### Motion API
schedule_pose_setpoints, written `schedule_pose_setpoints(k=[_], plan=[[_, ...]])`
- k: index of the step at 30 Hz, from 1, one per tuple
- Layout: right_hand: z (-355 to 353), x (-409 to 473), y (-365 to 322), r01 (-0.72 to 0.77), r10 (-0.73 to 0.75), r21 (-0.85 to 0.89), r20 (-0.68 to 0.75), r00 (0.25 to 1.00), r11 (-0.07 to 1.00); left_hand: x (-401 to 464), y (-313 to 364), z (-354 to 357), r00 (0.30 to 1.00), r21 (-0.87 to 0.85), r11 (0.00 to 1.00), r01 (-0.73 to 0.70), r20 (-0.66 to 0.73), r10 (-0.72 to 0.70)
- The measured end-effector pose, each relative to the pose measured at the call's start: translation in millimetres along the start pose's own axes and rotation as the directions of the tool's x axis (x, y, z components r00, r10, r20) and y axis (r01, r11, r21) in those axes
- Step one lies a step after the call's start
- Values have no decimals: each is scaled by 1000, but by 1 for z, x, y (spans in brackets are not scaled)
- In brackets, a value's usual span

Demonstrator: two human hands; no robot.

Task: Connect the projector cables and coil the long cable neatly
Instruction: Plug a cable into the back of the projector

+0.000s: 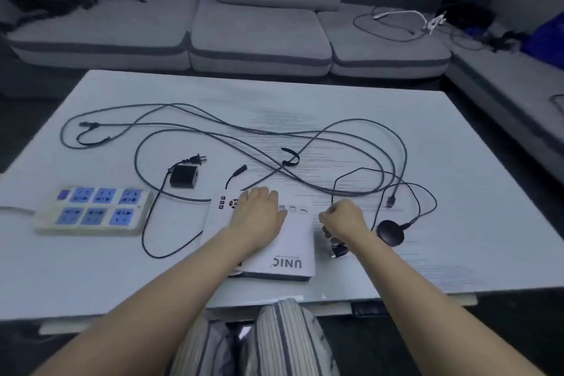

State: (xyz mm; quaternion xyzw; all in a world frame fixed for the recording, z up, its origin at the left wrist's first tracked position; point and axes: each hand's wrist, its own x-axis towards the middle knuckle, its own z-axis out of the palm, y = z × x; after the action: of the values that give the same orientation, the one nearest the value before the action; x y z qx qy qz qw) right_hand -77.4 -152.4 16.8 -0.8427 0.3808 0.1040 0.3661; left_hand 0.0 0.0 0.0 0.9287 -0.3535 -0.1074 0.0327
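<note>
Left hand [259,207] lies flat, fingers straight, on the white projector [268,241] w/ its long axis running away from the person, while right hand [343,220], just beside its right edge, looks curled on a small dark plug [338,250]; long cable [274,143] sprawls loose on surface [457,162] beyond both.

Left hand [259,210] rests flat on the white projector [293,241]; right hand [343,218] curled beside it.
</note>
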Motion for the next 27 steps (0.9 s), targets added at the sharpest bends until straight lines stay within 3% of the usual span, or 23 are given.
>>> schedule_pose_setpoints(k=[4,10,15,22,27], plan=[[-3,20,26,-121,125,56,-63,990,991,29,9,11,999,26,999,-23,-26,24],[-1,31,51,-160,157,-51,-62,986,986,68,9,13,996,133,987,-92,21,90],[12,34,67,-239,239,-9,11,971,971,80,11,24,996,-47,999,18,93,-14],[21,32,75,-278,289,139,-71,955,951,77,13,26,999,-34,999,41,30,-40],[29,24,74,-364,437,329,-185,880,871,69,10,25,998,-40,997,70,-6,-70]])
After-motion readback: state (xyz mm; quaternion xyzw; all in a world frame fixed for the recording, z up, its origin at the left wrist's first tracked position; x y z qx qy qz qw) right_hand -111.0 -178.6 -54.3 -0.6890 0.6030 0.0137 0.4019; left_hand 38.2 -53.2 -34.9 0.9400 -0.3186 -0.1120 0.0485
